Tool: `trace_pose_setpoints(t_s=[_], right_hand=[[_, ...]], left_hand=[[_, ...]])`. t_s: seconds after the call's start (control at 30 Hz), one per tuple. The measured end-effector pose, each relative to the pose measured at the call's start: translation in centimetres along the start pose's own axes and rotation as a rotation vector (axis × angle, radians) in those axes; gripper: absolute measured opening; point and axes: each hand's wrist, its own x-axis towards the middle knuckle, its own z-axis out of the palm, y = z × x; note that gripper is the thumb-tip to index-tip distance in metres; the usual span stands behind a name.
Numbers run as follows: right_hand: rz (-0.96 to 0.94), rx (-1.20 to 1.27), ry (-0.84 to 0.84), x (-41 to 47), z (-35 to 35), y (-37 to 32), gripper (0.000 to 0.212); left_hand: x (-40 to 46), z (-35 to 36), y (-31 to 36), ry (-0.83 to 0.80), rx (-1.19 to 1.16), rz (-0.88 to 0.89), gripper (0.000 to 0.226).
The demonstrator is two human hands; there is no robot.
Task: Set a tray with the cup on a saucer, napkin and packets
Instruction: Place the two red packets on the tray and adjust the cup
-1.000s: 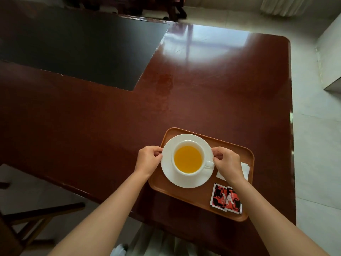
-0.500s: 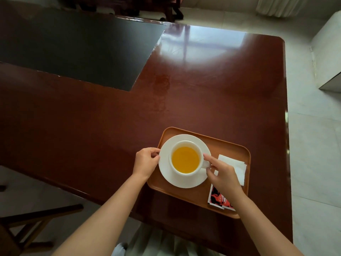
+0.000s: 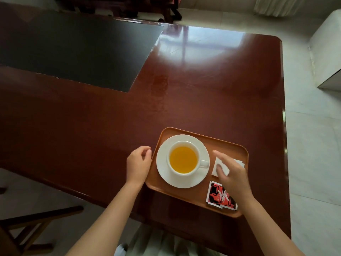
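A brown tray (image 3: 224, 147) rests near the front edge of the dark wooden table (image 3: 184, 93). On its left half a white saucer (image 3: 160, 164) carries a white cup (image 3: 183, 159) of yellow tea, handle to the right. A white napkin (image 3: 215, 164) lies on the tray's right side, and red-and-black packets (image 3: 219, 196) lie at the front right corner. My right hand (image 3: 231, 174) covers most of the napkin, thumb and forefinger closed on its left part. Just left of the tray, my left hand (image 3: 138, 163) hovers loosely curled and holds nothing.
A black mat (image 3: 73, 52) covers the table's far left. A wooden chair frame (image 3: 36, 224) stands at the lower left, below the table edge. Past the table's right edge are pale floor tiles and a white cabinet (image 3: 328, 52).
My left hand has let go of the saucer rim and drawn back off the tray. My right hand has left the cup handle and moved right onto the napkin.
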Motion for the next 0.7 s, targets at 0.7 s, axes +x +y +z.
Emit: trace_pose_setpoints(t_s=[0.7], right_hand=[[-0.19,-0.566,-0.363,-1.4,-3.1,6.3,0.049]], left_hand=[[-13.8,9.1,1.6,-0.744,0.738,0.764,0.064]])
